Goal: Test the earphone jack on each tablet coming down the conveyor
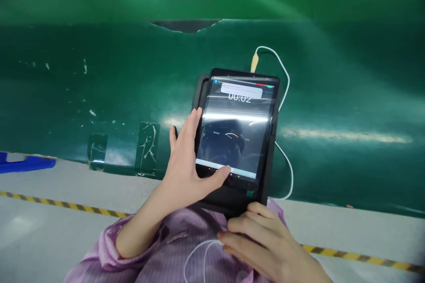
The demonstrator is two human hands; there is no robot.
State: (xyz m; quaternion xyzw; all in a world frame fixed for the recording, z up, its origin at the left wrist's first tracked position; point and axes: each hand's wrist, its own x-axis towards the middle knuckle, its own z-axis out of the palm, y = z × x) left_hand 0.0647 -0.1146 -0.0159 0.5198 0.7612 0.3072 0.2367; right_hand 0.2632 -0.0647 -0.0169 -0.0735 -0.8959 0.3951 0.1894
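A black tablet in a thick case stands tilted in front of me, its lit screen showing a timer reading 00:02. My left hand grips the tablet's left edge, thumb lying across the bottom of the screen. My right hand sits just under the tablet's lower right corner, fingers curled against a white cable that lies on my pink striped garment. A second stretch of white cable runs from a yellowish plug at the tablet's top down its right side.
A dark green mat covers the surface behind the tablet, with a torn gap near its top. A grey ledge carries a yellow-black striped tape line. A blue object lies at far left.
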